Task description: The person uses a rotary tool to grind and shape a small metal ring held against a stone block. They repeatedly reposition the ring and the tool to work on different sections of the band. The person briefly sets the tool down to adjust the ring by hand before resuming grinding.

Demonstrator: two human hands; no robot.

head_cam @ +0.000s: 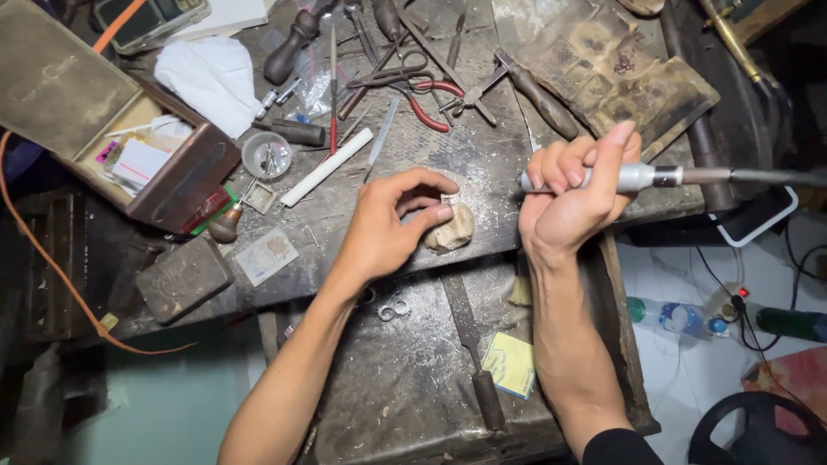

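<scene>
My left hand (389, 226) rests on a dusty workbench (482, 164), thumb and fingers curled around a small object pressed on a pale, rough lump (451, 231). The object itself is too small to make out. My right hand (575, 191) grips a silver rotary handpiece (633, 177) like a pen, its tip pointing left toward the lump. A dark flexible shaft runs from the handpiece off to the right.
Pliers with red handles (428, 96), files, gravers and a white rod (327, 166) lie at the back. An open box (129, 146), a small round dish (266, 155), a dark block (183, 277) stand left. A long file (472, 344) and yellow pad (510, 363) lie on the lower tray.
</scene>
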